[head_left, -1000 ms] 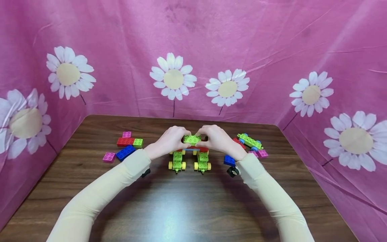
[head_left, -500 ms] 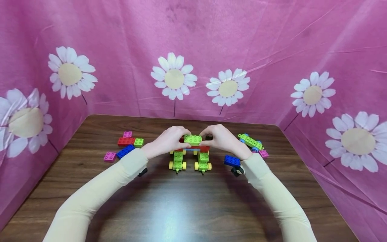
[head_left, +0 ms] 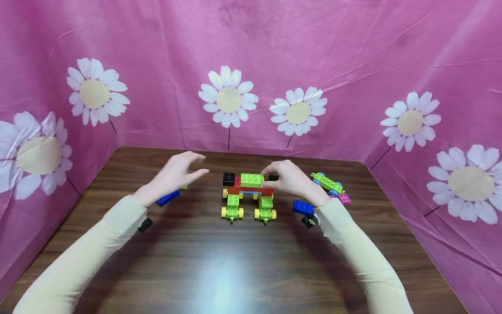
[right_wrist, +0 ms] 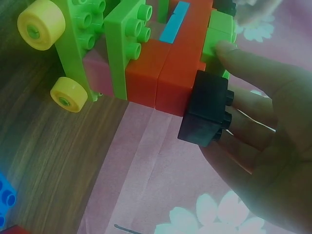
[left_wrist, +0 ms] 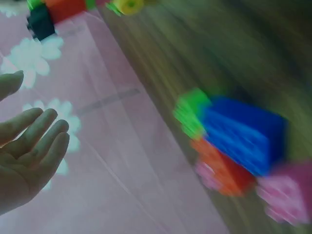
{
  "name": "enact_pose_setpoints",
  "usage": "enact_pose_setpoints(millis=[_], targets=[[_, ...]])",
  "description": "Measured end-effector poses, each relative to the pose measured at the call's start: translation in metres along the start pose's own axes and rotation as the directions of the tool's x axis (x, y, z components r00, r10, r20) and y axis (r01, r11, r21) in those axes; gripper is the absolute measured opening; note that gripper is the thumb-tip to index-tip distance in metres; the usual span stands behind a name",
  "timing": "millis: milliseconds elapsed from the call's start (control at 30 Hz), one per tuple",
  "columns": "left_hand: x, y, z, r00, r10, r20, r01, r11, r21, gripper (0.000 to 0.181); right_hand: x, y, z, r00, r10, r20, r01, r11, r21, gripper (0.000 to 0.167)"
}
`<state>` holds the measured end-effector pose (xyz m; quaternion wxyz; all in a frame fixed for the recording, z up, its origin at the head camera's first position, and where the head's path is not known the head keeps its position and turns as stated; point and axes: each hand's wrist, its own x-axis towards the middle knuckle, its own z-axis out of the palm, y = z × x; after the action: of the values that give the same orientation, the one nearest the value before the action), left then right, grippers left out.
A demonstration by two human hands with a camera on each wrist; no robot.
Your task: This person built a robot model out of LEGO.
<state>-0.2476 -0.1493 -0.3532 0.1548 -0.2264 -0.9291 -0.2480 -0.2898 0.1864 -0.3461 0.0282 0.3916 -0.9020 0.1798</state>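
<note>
1) On my head feed, the brick build (head_left: 251,190) stands on the wooden table (head_left: 188,261), midway between the left and right edges and closer to the far edge than the near one

2) My right hand (head_left: 287,178) grasps the right end of the lime brick (head_left: 252,179) on top of that build, the thumb against its near side

3) My left hand (head_left: 178,171) is released, thumb and fingers spread apart, hovering over the table's left part, clear of the build, fingertips pointing its way

4) At the build's left end I see a black brick (head_left: 229,179); below run a red layer (right_wrist: 178,73) and a blue piece (right_wrist: 174,22), with lime wheeled bases (head_left: 233,213) and yellow wheels (head_left: 273,214) beneath

5) My right wrist feed shows another black brick (right_wrist: 202,107) at the build's right end, just beside my fingers

6) Toward the right edge lie a loose blue brick (head_left: 303,207), a lime car base (head_left: 325,182) with blue wheels and a pink brick (head_left: 344,198)

7) Toward the left edge, blurred on my left wrist feed, sit a green brick (left_wrist: 190,114), a dark blue brick (left_wrist: 243,134), an orange-red brick (left_wrist: 224,165) and a bright pink brick (left_wrist: 285,195), close together
</note>
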Motion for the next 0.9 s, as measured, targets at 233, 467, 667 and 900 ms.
enact_pose_setpoints(millis=[233, 467, 667, 900], targets=[[-0.042, -0.048, -0.008, 0.999, -0.046, 0.010, 0.045, 0.995, 0.093, 0.027, -0.001, 0.001, 0.001, 1.000, -0.003, -0.002, 0.003, 1.000, -0.003, 0.030], [-0.062, -0.062, -0.008, 0.973, -0.154, 0.173, 0.121, 0.975, 0.189, 0.034, -0.002, 0.001, -0.001, 1.000, 0.004, 0.001, -0.004, 1.000, 0.002, 0.029], [-0.062, -0.064, -0.003, 0.957, -0.184, 0.223, 0.133, 0.965, 0.227, 0.030, -0.002, 0.001, 0.000, 1.000, 0.009, 0.009, -0.009, 1.000, 0.009, 0.029], [-0.061, -0.065, 0.002, 0.939, -0.212, 0.270, 0.151, 0.962, 0.227, 0.026, 0.000, 0.001, 0.001, 1.000, -0.004, 0.007, 0.004, 1.000, 0.008, 0.030]])
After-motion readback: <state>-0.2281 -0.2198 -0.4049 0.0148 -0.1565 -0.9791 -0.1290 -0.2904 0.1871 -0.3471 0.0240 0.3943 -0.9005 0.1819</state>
